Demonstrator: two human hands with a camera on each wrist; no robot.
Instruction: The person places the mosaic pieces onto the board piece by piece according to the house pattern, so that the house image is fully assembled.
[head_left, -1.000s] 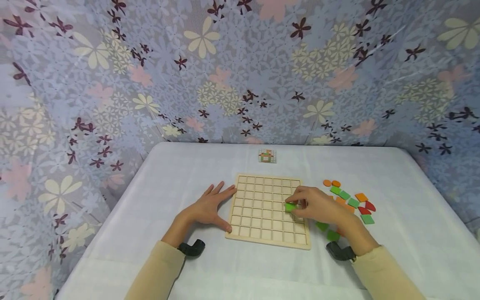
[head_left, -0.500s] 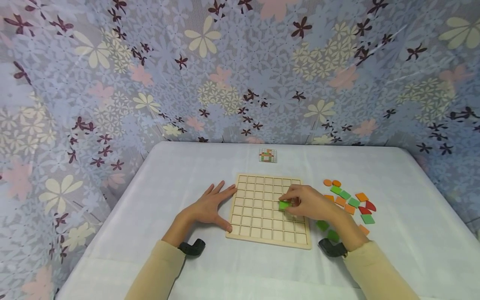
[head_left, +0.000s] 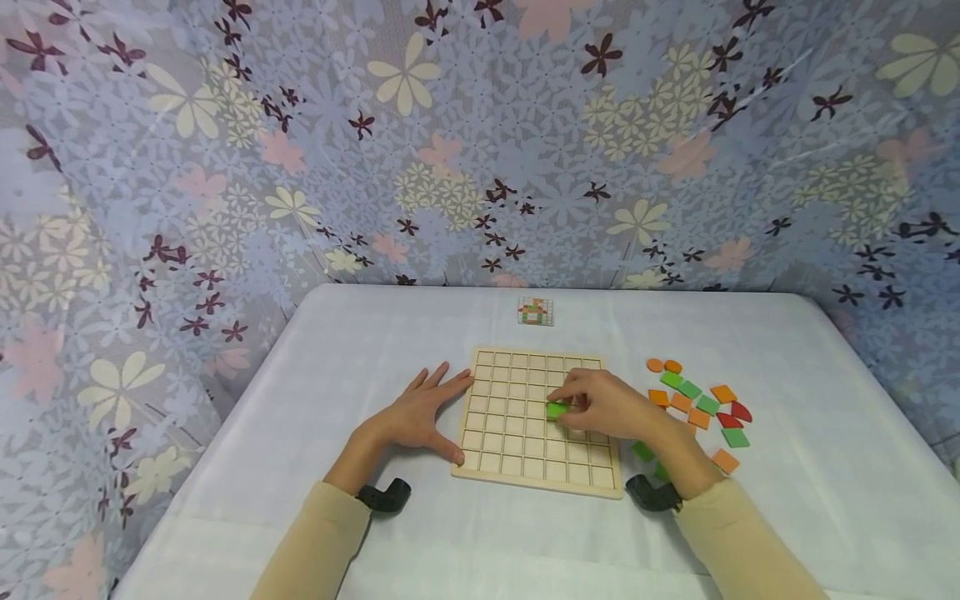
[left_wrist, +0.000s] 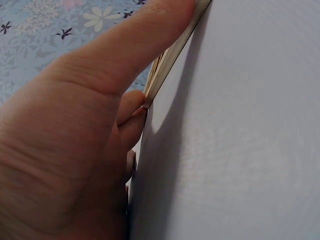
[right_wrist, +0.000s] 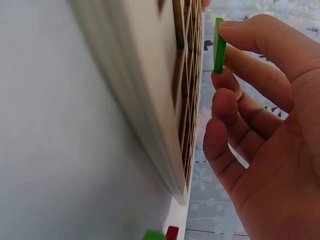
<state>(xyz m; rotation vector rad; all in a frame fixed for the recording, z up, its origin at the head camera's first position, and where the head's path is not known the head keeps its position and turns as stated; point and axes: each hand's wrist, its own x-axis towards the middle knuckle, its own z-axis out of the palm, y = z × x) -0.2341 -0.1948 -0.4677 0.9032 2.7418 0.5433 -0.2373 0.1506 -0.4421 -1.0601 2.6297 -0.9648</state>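
My right hand pinches a green square tile between thumb and fingers, over the right-centre cells of a wooden grid board. In the right wrist view the green tile stands edge-on, held a little off the board. My left hand lies with fingers spread along the board's left side. Its thumb touches the near left corner, and a fingertip meets the edge higher up. The left wrist view shows the thumb against the board's rim.
Right of the board lie loose tiles: orange squares, green squares, red curved pieces and orange discs. My right forearm covers some. A small patterned card lies behind the board on the white-covered table.
My right hand has moved left across the board with the green tile, by roughly one cell. The left hand and the board have stayed in place.
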